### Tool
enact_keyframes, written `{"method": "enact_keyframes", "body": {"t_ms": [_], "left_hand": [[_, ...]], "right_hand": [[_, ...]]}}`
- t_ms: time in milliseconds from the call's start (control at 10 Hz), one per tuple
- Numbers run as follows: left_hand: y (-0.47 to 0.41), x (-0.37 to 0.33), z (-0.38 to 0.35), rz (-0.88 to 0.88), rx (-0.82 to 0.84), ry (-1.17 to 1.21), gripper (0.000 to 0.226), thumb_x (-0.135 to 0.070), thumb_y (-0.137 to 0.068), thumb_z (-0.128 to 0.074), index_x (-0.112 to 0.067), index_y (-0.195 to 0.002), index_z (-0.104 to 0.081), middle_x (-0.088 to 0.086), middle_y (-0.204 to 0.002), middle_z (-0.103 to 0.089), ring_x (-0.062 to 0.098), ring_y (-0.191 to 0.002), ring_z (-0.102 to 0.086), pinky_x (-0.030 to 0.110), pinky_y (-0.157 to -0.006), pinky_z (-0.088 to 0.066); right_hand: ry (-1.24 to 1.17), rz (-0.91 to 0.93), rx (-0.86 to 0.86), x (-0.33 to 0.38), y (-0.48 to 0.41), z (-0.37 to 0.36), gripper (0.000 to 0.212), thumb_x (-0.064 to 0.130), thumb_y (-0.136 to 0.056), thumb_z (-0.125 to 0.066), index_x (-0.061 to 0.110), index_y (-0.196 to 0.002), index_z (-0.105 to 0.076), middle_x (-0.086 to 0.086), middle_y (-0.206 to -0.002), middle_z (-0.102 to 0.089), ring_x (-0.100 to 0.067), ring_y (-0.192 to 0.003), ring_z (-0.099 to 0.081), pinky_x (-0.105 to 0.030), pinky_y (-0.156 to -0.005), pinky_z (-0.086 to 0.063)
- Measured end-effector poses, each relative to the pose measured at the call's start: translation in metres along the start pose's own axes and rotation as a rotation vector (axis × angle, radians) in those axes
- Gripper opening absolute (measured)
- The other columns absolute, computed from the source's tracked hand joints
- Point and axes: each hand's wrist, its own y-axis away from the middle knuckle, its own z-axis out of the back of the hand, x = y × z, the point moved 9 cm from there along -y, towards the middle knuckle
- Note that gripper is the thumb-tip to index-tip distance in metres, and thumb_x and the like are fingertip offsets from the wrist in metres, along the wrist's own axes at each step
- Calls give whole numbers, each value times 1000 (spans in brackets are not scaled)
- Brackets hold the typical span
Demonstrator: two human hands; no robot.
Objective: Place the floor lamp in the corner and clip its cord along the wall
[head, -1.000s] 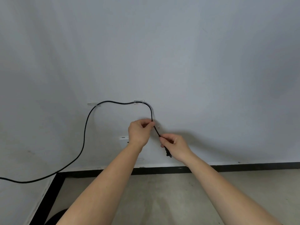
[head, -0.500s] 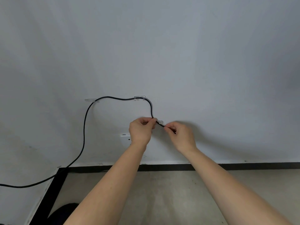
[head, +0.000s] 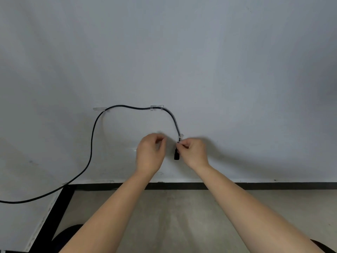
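Two bare forearms reach up from the near edge over a dull, matte concrete floor (head: 182, 216) toward a smooth, pale grey wall (head: 200, 61), where a thin black baseboard stripe (head: 255, 185) marks the join. The right hand (head: 195, 152) pinches the round black cord (head: 92, 143) at a small clear plastic clip (head: 180, 137) stuck to the wall, fingertips closed on the cord just below that clip. Beneath the pinch the cord ends in a blocky black plug (head: 176, 154) hanging straight down, free of the wall. The left hand (head: 150, 152) is blurred, loosely curled just left of the plug and holding nothing, apart from the cord. Above the lower clip the cord bends up into a second clear clip (head: 156, 107), runs roughly level leftward to a third clear clip (head: 99, 108), then drops in a long slack curve down the wall and out past the frame's left edge. A small white fitting (head: 134, 149) shows on the wall behind the left hand; what it is cannot be told. The lamp itself is out of view.
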Motion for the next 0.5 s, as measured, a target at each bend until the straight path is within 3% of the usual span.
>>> {"method": "enact_keyframes", "body": {"t_ms": [100,200,300,400,500], "left_hand": [[22,16,-1,-189,75,-408,29,-17,-87,-67,-5,-114,-67,13,-117,-65,33,-107,-59,44,-85,-51],[41,53,-19,-95,331,-643,56,-36,-91,-60,-14,-141,-47,13,-145,-43,32,-134,-39,45,-101,-39],[47,66,-29,-97,405,-685,68,-44,-90,-57,-21,-149,-32,10,-154,-27,30,-143,-24,44,-106,-35],[42,64,-25,-80,405,-632,70,-43,-84,-61,-25,-146,-34,4,-151,-28,26,-140,-24,43,-100,-40],[42,68,-25,-71,415,-590,72,-42,-81,-61,-27,-145,-33,0,-150,-26,23,-139,-23,42,-96,-42]], "right_hand": [[-146,-170,134,-8,-2,-8,22,6,-87,-67,19,-70,-73,-16,-85,-76,-34,-86,-73,-54,-88,-56],[18,-182,279,0,-1,-8,19,9,-88,-65,10,-71,-73,-21,-88,-75,-30,-78,-70,-46,-86,-58],[428,-60,394,20,-4,-1,32,21,-91,-61,2,-65,-63,-14,-62,-61,-23,-55,-53,-28,-52,-41],[699,97,389,58,1,15,40,25,-91,-58,7,-56,-51,-7,-51,-42,-22,-48,-38,-31,-47,-29],[352,310,254,127,6,36,27,28,-93,-60,6,-81,-71,-9,-73,-71,-26,-72,-65,-36,-71,-52]]}}
